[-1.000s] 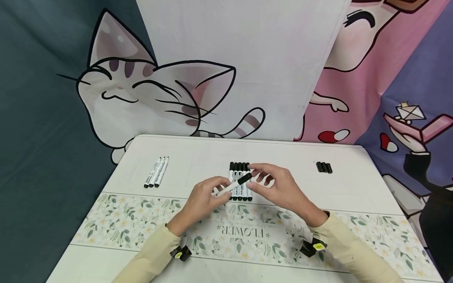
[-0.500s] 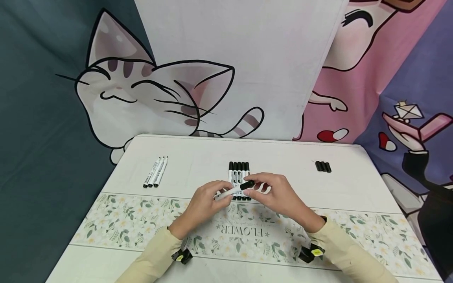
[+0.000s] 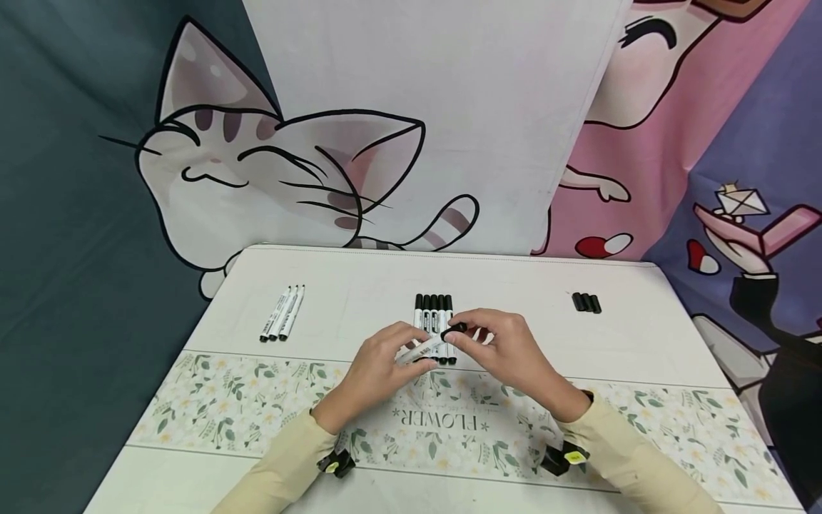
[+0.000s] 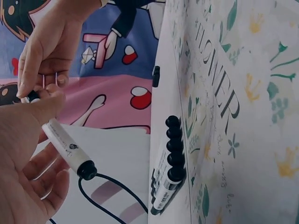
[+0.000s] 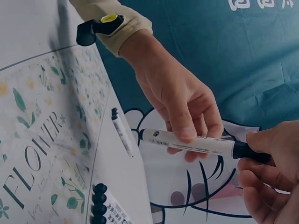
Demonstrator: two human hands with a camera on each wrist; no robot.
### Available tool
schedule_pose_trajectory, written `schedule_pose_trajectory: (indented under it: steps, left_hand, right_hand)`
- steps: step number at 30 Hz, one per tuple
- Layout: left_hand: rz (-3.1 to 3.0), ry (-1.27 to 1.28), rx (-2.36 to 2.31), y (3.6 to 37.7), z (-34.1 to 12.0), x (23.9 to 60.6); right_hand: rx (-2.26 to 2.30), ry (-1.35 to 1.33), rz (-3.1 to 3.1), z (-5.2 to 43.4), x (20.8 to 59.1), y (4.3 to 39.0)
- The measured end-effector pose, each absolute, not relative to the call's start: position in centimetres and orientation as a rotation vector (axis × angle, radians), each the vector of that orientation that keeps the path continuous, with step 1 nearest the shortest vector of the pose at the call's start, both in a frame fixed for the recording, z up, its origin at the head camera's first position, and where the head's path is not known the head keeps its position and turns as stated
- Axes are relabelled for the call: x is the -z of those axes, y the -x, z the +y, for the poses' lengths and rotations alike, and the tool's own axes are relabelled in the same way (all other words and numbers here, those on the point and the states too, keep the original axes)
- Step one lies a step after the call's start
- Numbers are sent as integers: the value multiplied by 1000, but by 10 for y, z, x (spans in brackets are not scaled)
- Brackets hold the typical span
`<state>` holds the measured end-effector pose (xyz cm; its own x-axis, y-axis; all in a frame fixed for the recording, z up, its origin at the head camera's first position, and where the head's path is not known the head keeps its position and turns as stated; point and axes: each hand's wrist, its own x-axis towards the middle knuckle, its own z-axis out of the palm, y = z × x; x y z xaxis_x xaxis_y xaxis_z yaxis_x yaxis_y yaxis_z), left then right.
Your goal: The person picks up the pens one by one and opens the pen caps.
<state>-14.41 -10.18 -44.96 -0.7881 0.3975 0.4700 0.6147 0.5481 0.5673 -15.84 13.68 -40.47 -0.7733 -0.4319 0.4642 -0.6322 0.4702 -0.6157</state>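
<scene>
Between my hands is a white marker [image 5: 205, 144], tilted over the table with printing along its barrel. My left hand [image 3: 375, 365] pinches the barrel between thumb and fingers. My right hand [image 3: 514, 350] pinches the black cap [image 5: 247, 151], which meets the end of the barrel. Just beyond lies a row of several capped markers [image 3: 427, 303], partly hidden by my hands and the held marker. In the left wrist view, the held marker's black rear end [image 4: 87, 170] points toward the camera, and the cap end is mostly covered by fingers.
Three markers without caps [image 3: 283, 313] lie side by side at the table's left. Three loose black caps [image 3: 586, 303] lie at the right. A floral printed band [image 3: 244, 407] crosses the white table [image 3: 514, 278]. Cartoon-printed cloths [image 3: 449, 86] hang behind its far edge.
My right hand has come down and its fingers have closed on the cap. The marker has turned, so printing on its barrel now shows. The other markers and caps have stayed put.
</scene>
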Motion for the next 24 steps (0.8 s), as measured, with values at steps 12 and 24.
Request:
schedule_pose_trajectory:
  steps: [12,24]
  left_hand:
    - [-2462,771,1168,145,-98,454]
    - [-2379,790,1168,144,-101,460]
  right_hand:
    - [-1283,-934,-2416,133,408,157]
    - [-1287,-995,-2357,131,415,158]
